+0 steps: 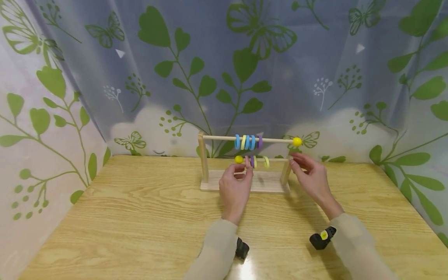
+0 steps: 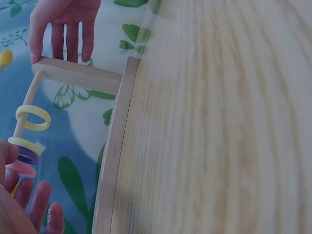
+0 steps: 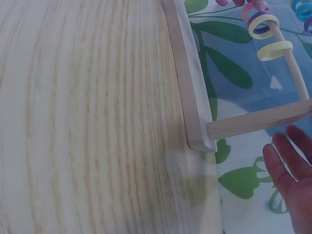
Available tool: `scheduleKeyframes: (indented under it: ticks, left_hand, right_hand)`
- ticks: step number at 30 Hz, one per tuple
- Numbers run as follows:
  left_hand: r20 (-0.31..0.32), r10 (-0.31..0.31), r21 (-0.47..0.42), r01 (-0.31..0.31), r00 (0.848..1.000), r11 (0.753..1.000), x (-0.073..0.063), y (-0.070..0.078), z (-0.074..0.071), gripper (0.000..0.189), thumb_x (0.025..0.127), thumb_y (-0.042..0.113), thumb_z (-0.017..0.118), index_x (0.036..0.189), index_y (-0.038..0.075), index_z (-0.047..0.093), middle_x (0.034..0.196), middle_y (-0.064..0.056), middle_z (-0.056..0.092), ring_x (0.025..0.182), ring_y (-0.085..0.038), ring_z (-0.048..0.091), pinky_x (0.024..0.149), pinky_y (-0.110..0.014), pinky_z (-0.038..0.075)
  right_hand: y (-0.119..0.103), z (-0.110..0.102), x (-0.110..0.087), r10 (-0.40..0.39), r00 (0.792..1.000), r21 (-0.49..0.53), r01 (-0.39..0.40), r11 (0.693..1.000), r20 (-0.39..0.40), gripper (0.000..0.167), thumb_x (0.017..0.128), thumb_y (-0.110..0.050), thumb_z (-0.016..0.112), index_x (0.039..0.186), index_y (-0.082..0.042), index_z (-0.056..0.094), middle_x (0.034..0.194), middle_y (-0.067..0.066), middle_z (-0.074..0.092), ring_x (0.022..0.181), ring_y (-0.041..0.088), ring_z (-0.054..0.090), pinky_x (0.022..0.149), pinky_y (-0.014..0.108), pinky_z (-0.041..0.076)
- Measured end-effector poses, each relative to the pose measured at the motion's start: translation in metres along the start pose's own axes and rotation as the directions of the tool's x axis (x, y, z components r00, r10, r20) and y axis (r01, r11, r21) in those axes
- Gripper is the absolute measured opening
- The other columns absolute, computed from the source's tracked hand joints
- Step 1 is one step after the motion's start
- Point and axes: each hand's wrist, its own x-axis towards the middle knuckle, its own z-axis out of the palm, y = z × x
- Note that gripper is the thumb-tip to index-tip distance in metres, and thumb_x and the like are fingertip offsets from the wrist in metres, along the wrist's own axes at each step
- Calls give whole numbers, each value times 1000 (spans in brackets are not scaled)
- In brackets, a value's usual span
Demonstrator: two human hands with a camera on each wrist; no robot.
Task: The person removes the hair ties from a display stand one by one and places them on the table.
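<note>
A wooden rack [image 1: 245, 187] with two rods stands on the table. My left hand [image 1: 235, 190] is at the lower rod, pinching a pink ring [image 1: 247, 161] close to the yellow end ball [image 1: 239, 159]. Beside it on that rod are a purple ring [image 3: 254, 20] and a yellow ring [image 2: 25, 145], with another yellow ring [image 2: 33, 118] hanging apart, nearer the post. My right hand [image 1: 312, 177] touches the upper part of the right post [image 2: 80, 73], its fingers mostly straight in the left wrist view [image 2: 73, 29]. The left fingers partly hide the pink ring.
The upper rod [image 1: 217, 137] carries several blue rings [image 1: 247, 142], a yellow ring [image 1: 243, 142] and a purple ring [image 1: 260, 142], with a yellow ball [image 1: 297, 141] at its right end. A patterned curtain [image 1: 217, 46] hangs behind the wooden table [image 1: 140, 217].
</note>
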Motion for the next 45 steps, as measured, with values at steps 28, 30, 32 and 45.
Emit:
scheduleKeyframes:
  ticks: [28, 30, 32, 45]
  left_hand:
    - [-74, 24, -27, -26, 997, 999, 1, -2, 0, 13, 90, 26, 78, 94, 13, 77, 93, -1, 79, 73, -17, 75, 67, -30, 61]
    - [-81, 24, -28, -27, 996, 999, 1, -3, -1, 13, 90, 26, 78, 93, 13, 77, 92, -1, 79, 74, -18, 76, 67, -31, 60]
    - [-89, 29, -29, -32, 996, 999, 2, -2, -2, 13, 90, 25, 78, 93, 13, 77, 92, -1, 79, 74, -18, 76, 67, -31, 60]
    - [-114, 39, -37, -43, 993, 998, 7, 0, -10, 11, 90, 24, 78, 92, 13, 77, 90, -1, 79, 71, -16, 75, 64, -29, 59]
  right_hand:
    - [2, 4, -1, 25, 1000, 187, -24, 982, -3, 35, 103, -13, 61, 133, 5, 61, 128, 34, 64, 98, -9, 67, 75, 20, 61]
    - [2, 4, -1, 27, 1000, 186, -26, 982, -3, 36, 103, -13, 60, 133, 6, 61, 128, 34, 64, 97, -9, 66, 75, 20, 61]
    - [1, 5, -1, 34, 999, 185, -33, 982, -2, 36, 103, -13, 60, 134, 6, 61, 128, 34, 64, 97, -10, 66, 75, 20, 61]
    - [0, 5, -1, 43, 999, 158, -43, 986, 7, 37, 104, -17, 61, 135, 2, 61, 126, 21, 68, 99, -8, 67, 77, 22, 61]
